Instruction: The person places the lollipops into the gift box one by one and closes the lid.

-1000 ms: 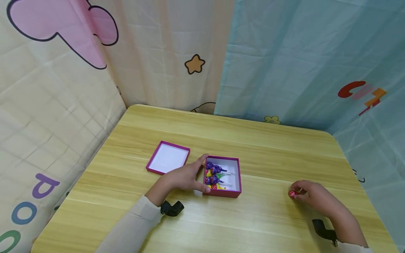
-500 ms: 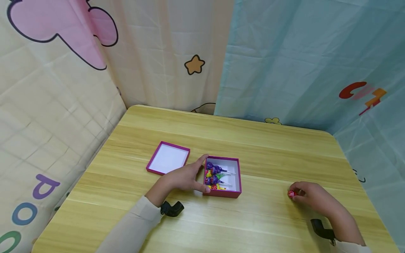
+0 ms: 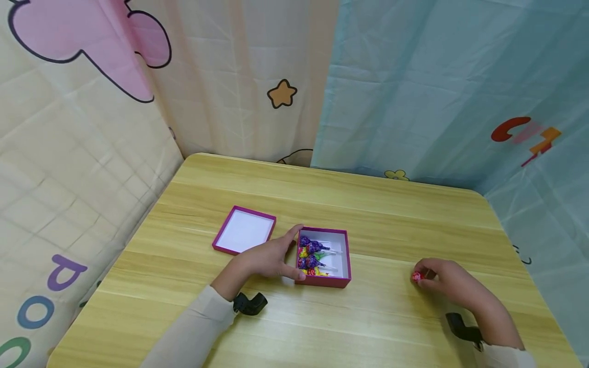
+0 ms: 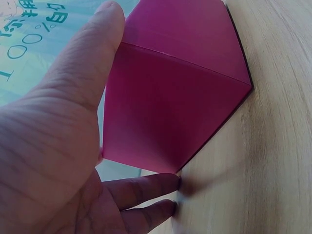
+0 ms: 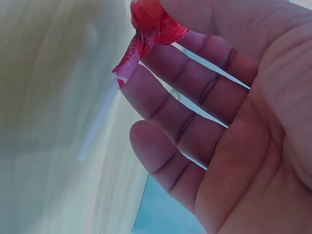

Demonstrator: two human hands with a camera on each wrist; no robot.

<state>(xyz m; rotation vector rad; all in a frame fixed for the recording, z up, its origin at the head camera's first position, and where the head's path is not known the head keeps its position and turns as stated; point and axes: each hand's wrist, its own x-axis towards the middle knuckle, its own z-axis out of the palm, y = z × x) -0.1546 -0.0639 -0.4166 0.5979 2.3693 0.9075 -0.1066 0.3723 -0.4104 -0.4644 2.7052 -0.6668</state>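
My left hand (image 3: 267, 258) rests against the left side of a magenta square box (image 3: 342, 282), its fingers spread. The thumb touches the front corner and the index finger reaches the back corner. In the left wrist view, the box's outer walls (image 4: 161, 107) show beside the hand. Several wrapped lollipops (image 3: 315, 247), purple, yellow and green, lie inside with white sticks pointing right. Off to the right, my right hand (image 3: 453, 283) pinches a red-wrapped lollipop (image 3: 417, 276) just above the table. The right wrist view shows its white stick (image 5: 100, 122) hanging past the fingers.
A magenta-rimmed lid (image 3: 246, 231) with a white inside lies behind the left hand, left of the box. The wooden table (image 3: 377, 214) extends around them. Printed curtains (image 3: 405, 92) hang along its back and sides.
My right hand has moved slightly left with the red lollipop, towards the box. The left hand, the box and the lid have stayed in place.
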